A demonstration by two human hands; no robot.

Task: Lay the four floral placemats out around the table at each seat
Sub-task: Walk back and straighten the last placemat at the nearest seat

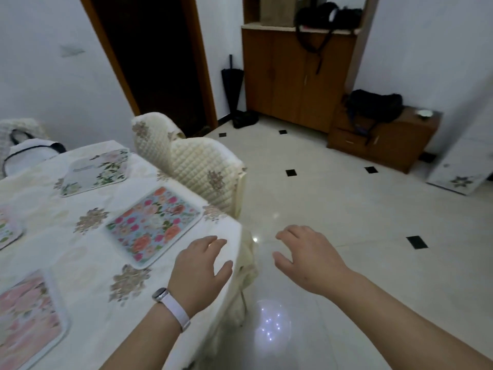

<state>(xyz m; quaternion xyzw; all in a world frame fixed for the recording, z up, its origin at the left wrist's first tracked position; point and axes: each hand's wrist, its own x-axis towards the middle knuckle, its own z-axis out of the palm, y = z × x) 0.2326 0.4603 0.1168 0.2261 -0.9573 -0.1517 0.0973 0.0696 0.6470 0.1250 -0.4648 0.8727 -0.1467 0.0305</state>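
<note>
Head | four floral placemats [153, 225] flat on table [88, 252] | both grips wide, empty

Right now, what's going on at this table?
A person is setting out floral placemats on a cloth-covered table. Four mats lie flat on it: a blue one near the chairs, a white one farther back, a pink one at the near edge, and one only partly in view at the left edge. Both hands are empty and open: the left hand is above the table corner, the right hand out over the floor.
</note>
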